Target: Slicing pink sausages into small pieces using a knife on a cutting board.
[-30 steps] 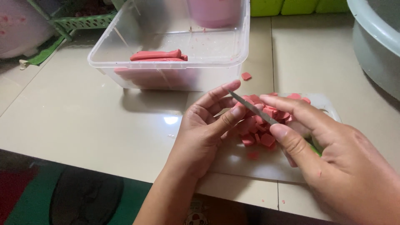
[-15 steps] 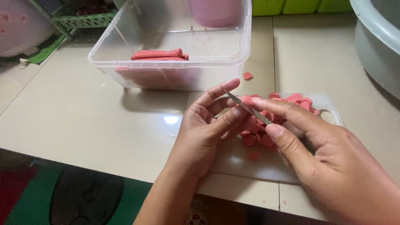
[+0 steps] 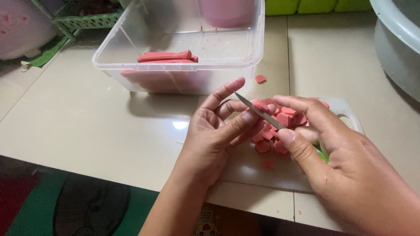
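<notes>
My right hand (image 3: 345, 161) grips a small knife (image 3: 258, 111), its blade pointing up and left over a white cutting board (image 3: 345, 109). A pile of red sausage slices (image 3: 284, 120) lies on the board under the blade. My left hand (image 3: 216, 131) hovers beside the blade with its fingers curled; the middle fingertips touch the blade and the slices. Whether it pinches a piece is hidden by the fingers. A clear plastic tub (image 3: 245, 57) behind holds whole red sausages (image 3: 166, 57).
One stray sausage slice (image 3: 260, 79) lies on the tiled counter (image 3: 87, 126) near the tub. A large pale basin (image 3: 398, 39) stands at the far right. A green basket (image 3: 87, 19) sits at the back left. The counter edge runs along the bottom.
The two hands and the knife have stayed over the board with only small shifts; my left fingers have closed in slightly on the blade.
</notes>
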